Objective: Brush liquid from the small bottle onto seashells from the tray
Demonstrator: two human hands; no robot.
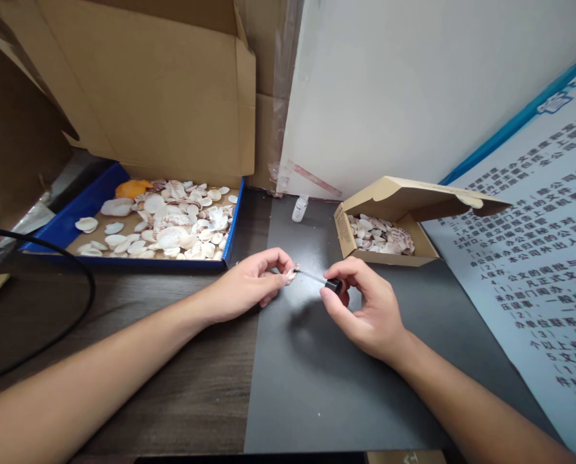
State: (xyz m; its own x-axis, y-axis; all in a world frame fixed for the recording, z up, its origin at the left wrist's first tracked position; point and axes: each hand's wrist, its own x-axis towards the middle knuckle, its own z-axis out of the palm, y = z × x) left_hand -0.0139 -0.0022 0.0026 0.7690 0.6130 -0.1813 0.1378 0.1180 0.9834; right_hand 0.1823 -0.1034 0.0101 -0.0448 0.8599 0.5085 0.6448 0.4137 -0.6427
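A small whitish shell [292,273] with brownish markings is held pinched, partly hidden, on the near side of the clear bottle [299,209]. A black-capped applicator [334,285] is gripped by its cap, nearer than the bottle and to its right. Its thin, pale stem is pointed leftward at the shell; whether contact is made cannot be told.

- the left hand [259,278] holds a small shell [292,274]
- the right hand [365,306] holds a black cap [334,285]; its thin rod [312,278] points at the shell
- one bottle [299,209] stands on the counter [196,399], between a blue box [87,200] and a brown box [346,238]
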